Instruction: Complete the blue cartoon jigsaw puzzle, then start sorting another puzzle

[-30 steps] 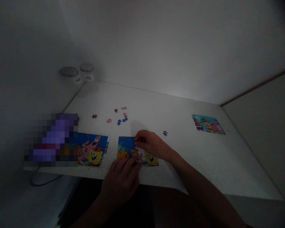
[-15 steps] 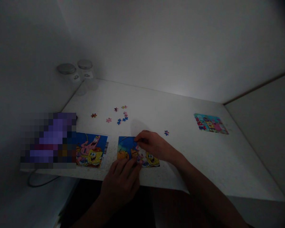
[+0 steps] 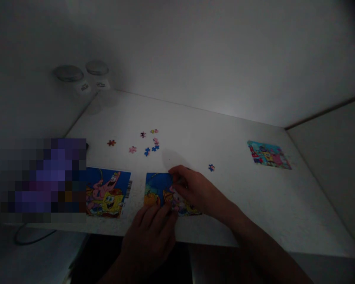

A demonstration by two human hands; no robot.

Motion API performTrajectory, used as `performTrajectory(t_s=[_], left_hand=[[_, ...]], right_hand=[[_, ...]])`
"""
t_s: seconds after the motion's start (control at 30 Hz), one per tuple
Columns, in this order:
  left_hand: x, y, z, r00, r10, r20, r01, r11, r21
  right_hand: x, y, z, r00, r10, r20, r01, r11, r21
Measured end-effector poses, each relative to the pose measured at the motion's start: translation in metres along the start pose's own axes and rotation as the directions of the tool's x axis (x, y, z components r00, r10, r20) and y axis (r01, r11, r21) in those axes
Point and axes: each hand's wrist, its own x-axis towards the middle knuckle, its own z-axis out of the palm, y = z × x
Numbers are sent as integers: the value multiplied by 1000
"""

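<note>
White table, one: pale top, faintly speckled along the near edge, set against a grey wall in dim light; a second wall at left, a pale panel at right, a dark strip along its top. Puzzle, one: flat near the table's near edge, blue, yellow and pink, partly covered by both hands. Left hand: fingers bent, resting on the puzzle's near edge; whether it grasps anything, cannot tell. Right hand: thumb and forefinger brought near each other over the puzzle's far side; a piece between them, cannot tell. Loose pieces, seven, scattered beyond the puzzle; lone blue piece, one, off to the right. Card, one: just left of the puzzle, similar artwork, barcode at its edge, partly behind a pixelated purple patch. Small picture, one: far right. Lidded clear jars, two, labelled, far left corner. Dark cable, one: looped below the left edge.
</note>
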Motion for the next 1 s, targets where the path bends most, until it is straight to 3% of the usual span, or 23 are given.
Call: performTrajectory(t_s=[0.17, 0.37, 0.6, 0.7, 0.83, 1.0], left_hand=[[-1, 0, 2, 1000, 5, -20, -5, 1000, -6], [-1, 0, 2, 1000, -4, -6, 4, 1000, -15], [0, -1, 1, 1000, -13, 0, 13, 1000, -7], [0, 0, 0, 1000, -3, -1, 3, 1000, -4], [2, 0, 0, 1000, -7, 3, 7, 1000, 2], [3, 0, -1, 1000, -9, 6, 9, 1000, -5]], right_hand=[[-1, 0, 4, 996, 88, 16, -89, 994, 68], [-7, -5, 5, 994, 110, 4, -110, 993, -53], [-7, 0, -4, 998, -1, -59, -10, 982, -190], [-5, 5, -9, 991, -108, -79, 85, 965, -247], [-5, 9, -11, 963, -267, 22, 256, 890, -377], [-4, 8, -6, 950, -283, 130, 311, 847, -431]])
